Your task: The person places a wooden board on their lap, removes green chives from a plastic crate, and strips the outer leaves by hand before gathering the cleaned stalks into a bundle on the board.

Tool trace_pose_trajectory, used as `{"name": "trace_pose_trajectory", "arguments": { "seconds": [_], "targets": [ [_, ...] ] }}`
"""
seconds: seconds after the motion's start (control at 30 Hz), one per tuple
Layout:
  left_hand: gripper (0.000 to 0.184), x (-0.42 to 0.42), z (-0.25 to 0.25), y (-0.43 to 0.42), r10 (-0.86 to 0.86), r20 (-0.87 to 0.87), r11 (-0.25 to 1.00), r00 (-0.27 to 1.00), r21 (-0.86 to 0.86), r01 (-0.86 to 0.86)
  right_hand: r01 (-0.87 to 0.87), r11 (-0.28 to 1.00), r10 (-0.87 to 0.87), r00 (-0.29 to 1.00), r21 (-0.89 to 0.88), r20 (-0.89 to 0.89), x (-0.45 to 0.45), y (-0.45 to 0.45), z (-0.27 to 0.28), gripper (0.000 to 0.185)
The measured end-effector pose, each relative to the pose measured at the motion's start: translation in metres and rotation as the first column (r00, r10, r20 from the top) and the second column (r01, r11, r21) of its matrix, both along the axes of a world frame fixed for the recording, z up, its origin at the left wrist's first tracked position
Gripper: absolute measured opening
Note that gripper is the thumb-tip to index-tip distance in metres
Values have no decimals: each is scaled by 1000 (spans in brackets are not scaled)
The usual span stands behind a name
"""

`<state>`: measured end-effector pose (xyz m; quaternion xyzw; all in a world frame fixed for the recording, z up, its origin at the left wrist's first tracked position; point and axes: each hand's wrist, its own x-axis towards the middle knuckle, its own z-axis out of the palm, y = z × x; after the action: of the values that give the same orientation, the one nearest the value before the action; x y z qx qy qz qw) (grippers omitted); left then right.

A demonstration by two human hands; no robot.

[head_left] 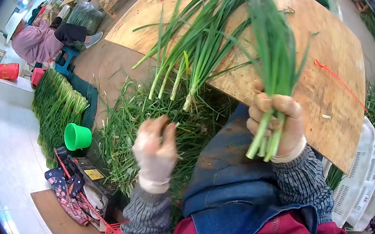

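Note:
My right hand (276, 122), in a pale thin glove, is wrapped round a bunch of green garlic (273, 49). Its cut stalk ends point down toward my lap and its long leaves stick up over the board. My left hand (156, 149), gloved too, hovers over the heap of trimmings (122, 125) with thumb and forefinger apart. A tiny pale scrap shows by its thumb tip. More green garlic stalks (207, 53) lie on the wooden board (338, 111), their pale ends hanging over its near edge.
A red tie (339, 80) lies on the board's right side. At left are a green bucket (77, 136), a pile of bundled greens (56, 106) and a black crate (96, 176). A seated person (40, 39) is at upper left. White printed sacks (361, 179) stand at lower right.

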<state>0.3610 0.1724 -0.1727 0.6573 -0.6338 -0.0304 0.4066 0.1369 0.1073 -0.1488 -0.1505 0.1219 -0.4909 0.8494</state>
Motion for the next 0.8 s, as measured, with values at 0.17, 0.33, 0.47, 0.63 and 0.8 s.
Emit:
{"name": "trace_pose_trajectory", "arguments": {
  "seconds": [0.17, 0.33, 0.47, 0.63, 0.8],
  "targets": [
    [44, -31, -4, -53, 25, 346, 1000, 938, -2, -26, 125, 992, -124, 992, -6, 18, -10, 0, 12, 38],
    [52, -38, -11, -63, -56, 530, 998, 846, 22, 53, -7, 969, -20, 994, 247, 107, -16, -7, -15, 32],
    [26, -26, -23, -75, -25, 447, 994, 894, -85, 70, -44, 969, -4, 982, 245, 191, -17, -7, -18, 31],
    [13, -30, 36, -67, 94, -801, 923, 591, 293, 250, 8, 982, -25, 996, 186, 87, -21, -4, -7, 28],
    [17, -10, 54, -15, 9, -954, 956, 299, 96, 276, 83, 956, -51, 991, 281, -121, -15, -5, -19, 25]
  ]
}}
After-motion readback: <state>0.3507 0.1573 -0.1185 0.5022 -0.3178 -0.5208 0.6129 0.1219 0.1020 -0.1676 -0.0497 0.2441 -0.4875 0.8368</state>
